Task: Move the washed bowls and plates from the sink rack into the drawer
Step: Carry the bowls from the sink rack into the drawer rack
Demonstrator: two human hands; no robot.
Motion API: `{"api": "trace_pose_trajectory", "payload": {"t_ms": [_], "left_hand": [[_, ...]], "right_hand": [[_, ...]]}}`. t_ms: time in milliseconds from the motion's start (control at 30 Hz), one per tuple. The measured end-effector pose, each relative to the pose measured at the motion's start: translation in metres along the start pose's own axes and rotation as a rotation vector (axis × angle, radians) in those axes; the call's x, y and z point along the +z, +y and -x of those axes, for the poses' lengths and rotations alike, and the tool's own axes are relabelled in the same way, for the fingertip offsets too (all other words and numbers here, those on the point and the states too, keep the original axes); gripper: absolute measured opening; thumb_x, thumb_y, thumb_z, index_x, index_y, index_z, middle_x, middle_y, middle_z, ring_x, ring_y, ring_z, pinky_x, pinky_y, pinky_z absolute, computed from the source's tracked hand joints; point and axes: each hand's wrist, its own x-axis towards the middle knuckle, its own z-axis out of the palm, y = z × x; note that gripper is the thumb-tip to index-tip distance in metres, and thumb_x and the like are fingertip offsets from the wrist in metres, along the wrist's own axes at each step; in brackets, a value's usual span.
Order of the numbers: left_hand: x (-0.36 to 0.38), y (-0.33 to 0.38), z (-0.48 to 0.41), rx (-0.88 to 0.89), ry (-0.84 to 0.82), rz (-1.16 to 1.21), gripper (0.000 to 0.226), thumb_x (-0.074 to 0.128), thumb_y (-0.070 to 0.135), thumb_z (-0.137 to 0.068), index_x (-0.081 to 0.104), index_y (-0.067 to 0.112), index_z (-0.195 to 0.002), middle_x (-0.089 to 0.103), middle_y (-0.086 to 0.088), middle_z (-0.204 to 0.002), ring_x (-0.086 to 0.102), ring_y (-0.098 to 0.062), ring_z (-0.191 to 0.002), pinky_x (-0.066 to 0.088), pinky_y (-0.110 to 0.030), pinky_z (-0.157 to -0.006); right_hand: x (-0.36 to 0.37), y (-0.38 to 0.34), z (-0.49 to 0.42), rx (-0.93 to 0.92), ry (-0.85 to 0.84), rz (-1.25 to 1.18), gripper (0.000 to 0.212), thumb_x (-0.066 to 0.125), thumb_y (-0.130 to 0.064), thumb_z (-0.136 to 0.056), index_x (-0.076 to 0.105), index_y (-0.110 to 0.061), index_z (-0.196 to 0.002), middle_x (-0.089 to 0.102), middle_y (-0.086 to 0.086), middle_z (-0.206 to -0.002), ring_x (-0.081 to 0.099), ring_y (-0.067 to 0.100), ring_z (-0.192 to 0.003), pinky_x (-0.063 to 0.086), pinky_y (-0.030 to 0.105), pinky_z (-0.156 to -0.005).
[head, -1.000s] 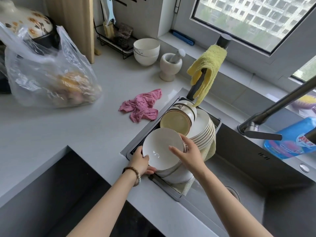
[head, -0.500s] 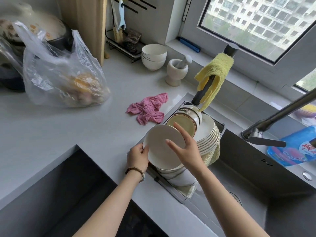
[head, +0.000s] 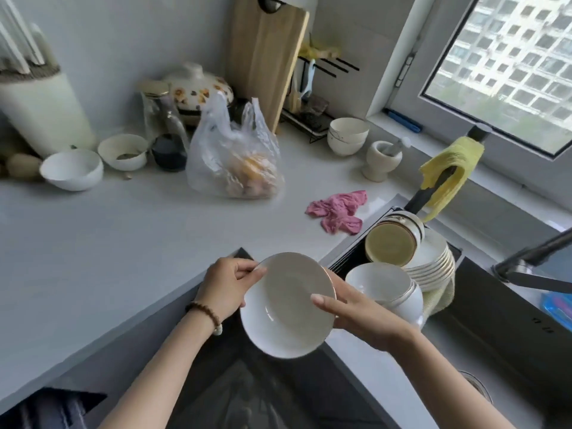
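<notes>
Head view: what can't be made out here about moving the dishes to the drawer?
All in the head view:
1. The drawer: not identifiable; the dark space under the held bowl is blurred.
2. Right hand: its fingers are hidden behind the held bowl; only the thumb shows.
3. Sink rack: mostly covered by the stacked bowls and plates.
4. Blue item: cut off by the right edge and blurred.
</notes>
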Motion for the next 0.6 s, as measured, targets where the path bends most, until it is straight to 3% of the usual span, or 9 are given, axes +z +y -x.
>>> {"api": "trace_pose_trajectory", "payload": {"t_ms": [100, 233, 300, 367, 500, 600], "left_hand": [[-0.047, -0.019, 0.048, -0.021, 0.091, 0.002, 0.020, 0.063, 0.031, -0.087, 0.073, 0.017, -0.096, 0.064, 0.017, -0.054, 0.048, 0.000, -0.035, 0.039, -0.012, -0.041], [-0.097, -0.059, 0.133, -0.081, 0.265, -0.032, 0.029, 0.061, 0.036, -0.087, 0.068, 0.018, -0.109, 0.073, 0.001, -0.093, 0.059, 0.006, -0.053, 0.043, -0.012, -0.046], [-0.116, -0.082, 0.187, -0.109, 0.356, -0.008, 0.033, 0.063, 0.036, -0.086, 0.063, 0.022, -0.116, 0.068, 0.008, -0.105, 0.064, 0.002, -0.082, 0.050, -0.014, -0.063], [-0.132, -0.103, 0.245, -0.133, 0.418, 0.029, 0.041, 0.063, 0.037, -0.084, 0.054, 0.027, -0.123, 0.058, 0.018, -0.114, 0.063, -0.001, -0.090, 0.053, -0.023, -0.082], [-0.157, -0.140, 0.360, -0.185, 0.443, 0.183, 0.030, 0.059, 0.037, -0.084, 0.063, 0.025, -0.110, 0.065, 0.013, -0.113, 0.062, 0.000, -0.102, 0.047, -0.019, -0.096], [-0.176, -0.171, 0.434, -0.230, 0.457, 0.256, 0.034, 0.057, 0.043, -0.080, 0.070, 0.022, -0.104, 0.071, 0.010, -0.106, 0.062, 0.001, -0.105, 0.046, -0.015, -0.094]], "right_hand": [[0.050, -0.006, 0.001, 0.006, -0.139, 0.005, 0.062, 0.065, -0.035, -0.087, 0.040, -0.037, -0.143, 0.059, -0.004, -0.137, 0.057, 0.016, -0.126, 0.052, 0.035, -0.093], [0.130, -0.006, 0.001, -0.007, -0.312, 0.086, 0.062, 0.068, -0.041, -0.083, 0.045, -0.037, -0.140, 0.066, 0.000, -0.127, 0.062, 0.017, -0.120, 0.053, 0.038, -0.098], [0.174, -0.001, 0.003, 0.010, -0.376, 0.123, 0.059, 0.069, -0.046, -0.081, 0.049, -0.038, -0.136, 0.069, 0.000, -0.121, 0.065, 0.017, -0.115, 0.052, 0.043, -0.101], [0.222, 0.008, 0.007, 0.037, -0.424, 0.153, 0.064, 0.073, -0.052, -0.074, 0.052, -0.038, -0.133, 0.071, 0.000, -0.118, 0.067, 0.018, -0.111, 0.052, 0.043, -0.100], [0.325, 0.024, 0.016, 0.086, -0.520, 0.178, 0.064, 0.072, -0.054, -0.071, 0.053, -0.038, -0.130, 0.068, -0.004, -0.120, 0.068, 0.016, -0.107, 0.057, 0.036, -0.090], [0.412, 0.036, 0.026, 0.123, -0.576, 0.231, 0.068, 0.076, -0.053, -0.074, 0.051, -0.034, -0.134, 0.068, 0.001, -0.121, 0.069, 0.020, -0.106, 0.058, 0.030, -0.079]]}}
